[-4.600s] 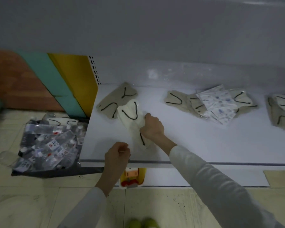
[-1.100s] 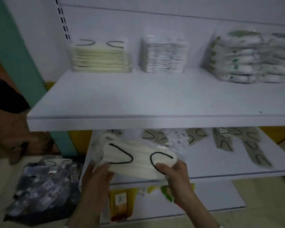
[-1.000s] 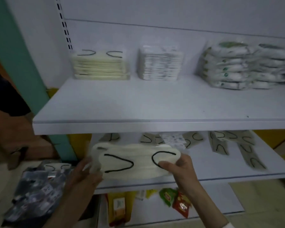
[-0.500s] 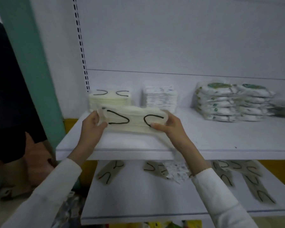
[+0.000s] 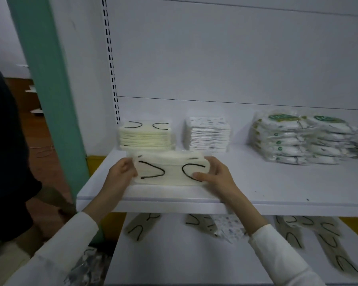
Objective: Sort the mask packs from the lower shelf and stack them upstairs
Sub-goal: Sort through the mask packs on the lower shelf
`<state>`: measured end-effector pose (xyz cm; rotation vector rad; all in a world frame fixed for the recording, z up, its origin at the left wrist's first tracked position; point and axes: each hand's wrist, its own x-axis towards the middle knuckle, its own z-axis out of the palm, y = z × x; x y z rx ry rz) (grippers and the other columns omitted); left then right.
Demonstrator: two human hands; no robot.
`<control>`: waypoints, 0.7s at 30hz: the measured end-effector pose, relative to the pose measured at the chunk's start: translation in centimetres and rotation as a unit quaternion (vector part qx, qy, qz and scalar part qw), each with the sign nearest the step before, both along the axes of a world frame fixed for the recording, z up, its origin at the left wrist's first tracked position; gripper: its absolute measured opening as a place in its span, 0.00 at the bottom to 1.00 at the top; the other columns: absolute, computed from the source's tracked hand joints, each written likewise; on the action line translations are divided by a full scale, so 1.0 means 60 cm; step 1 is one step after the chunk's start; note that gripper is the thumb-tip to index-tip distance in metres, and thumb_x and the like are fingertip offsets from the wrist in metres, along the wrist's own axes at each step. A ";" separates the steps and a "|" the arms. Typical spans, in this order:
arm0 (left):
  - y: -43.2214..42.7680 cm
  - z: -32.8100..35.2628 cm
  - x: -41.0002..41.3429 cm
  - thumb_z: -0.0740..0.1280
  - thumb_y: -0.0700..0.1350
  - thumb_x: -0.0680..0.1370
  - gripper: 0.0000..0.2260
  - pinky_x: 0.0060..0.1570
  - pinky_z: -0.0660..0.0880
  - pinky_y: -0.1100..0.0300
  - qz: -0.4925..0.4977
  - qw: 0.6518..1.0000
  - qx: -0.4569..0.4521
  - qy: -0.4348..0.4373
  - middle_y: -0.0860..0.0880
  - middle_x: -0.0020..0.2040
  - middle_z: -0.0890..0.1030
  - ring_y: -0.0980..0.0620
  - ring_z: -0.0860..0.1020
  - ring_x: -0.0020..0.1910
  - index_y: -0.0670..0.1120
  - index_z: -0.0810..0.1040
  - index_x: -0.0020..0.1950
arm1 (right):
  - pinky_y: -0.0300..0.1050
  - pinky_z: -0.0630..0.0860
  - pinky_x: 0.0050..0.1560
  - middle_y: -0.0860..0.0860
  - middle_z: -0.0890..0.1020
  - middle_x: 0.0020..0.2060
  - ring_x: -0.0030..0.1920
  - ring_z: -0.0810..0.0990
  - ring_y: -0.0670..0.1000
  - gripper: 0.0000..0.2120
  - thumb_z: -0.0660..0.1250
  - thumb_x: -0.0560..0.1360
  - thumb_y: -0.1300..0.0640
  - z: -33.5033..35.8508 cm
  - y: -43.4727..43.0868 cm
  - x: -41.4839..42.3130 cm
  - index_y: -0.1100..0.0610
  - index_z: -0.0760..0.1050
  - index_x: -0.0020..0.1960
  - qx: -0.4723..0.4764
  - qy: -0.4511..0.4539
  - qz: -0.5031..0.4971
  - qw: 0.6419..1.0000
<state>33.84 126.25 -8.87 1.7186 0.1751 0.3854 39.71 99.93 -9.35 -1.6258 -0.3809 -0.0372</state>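
The mask pack (image 5: 172,170) is a flat, cream bundle in clear wrap. Two black ear loops curve across its top face, one towards each end. It lies lengthwise between the hands, level, over the front left part of the upper shelf (image 5: 267,182). It sits just in front of the stack of like cream masks (image 5: 145,137) at the back left corner. Whether its underside touches the shelf I cannot tell.

A second ago the pack was held below the upper shelf's front edge, in front of the lower shelf (image 5: 174,261). Now it is above the upper shelf. Since half a second ago it has dropped from in front of the cream stack to just below that stack's base.

The left grip (image 5: 120,172) clamps the pack's left end, fingers curled round the edge. The right grip (image 5: 217,176) clamps the right end, thumb pressed on top beside the loop and fingers behind. The pack spans the gap between both.

A stack of printed packs (image 5: 208,133) stands right of the cream stack. Loose mask packs (image 5: 141,226) lie on the lower shelf.
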 end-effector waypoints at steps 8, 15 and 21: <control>0.034 -0.012 0.004 0.67 0.39 0.77 0.09 0.49 0.72 0.62 -0.019 0.990 0.131 -0.038 0.55 0.44 0.80 0.57 0.77 0.44 0.54 0.78 0.44 | 0.40 0.77 0.51 0.53 0.85 0.42 0.45 0.83 0.49 0.07 0.73 0.69 0.67 0.017 -0.054 0.005 0.60 0.83 0.47 -0.045 -0.020 0.026 0.998; 0.074 0.029 0.058 0.68 0.34 0.74 0.06 0.36 0.75 0.72 0.010 0.992 0.104 -0.067 0.49 0.35 0.79 0.59 0.76 0.32 0.43 0.79 0.48 | 0.38 0.79 0.37 0.49 0.84 0.30 0.33 0.82 0.46 0.09 0.73 0.68 0.69 0.056 0.001 0.043 0.60 0.82 0.46 -0.006 -0.022 -0.076 0.997; 0.163 0.154 0.179 0.74 0.39 0.71 0.06 0.41 0.75 0.59 0.119 0.982 0.101 -0.106 0.47 0.36 0.81 0.55 0.77 0.30 0.48 0.78 0.42 | 0.38 0.78 0.36 0.53 0.84 0.34 0.29 0.80 0.47 0.15 0.74 0.67 0.66 0.166 0.124 0.161 0.57 0.73 0.50 -0.043 -0.079 -0.155 0.984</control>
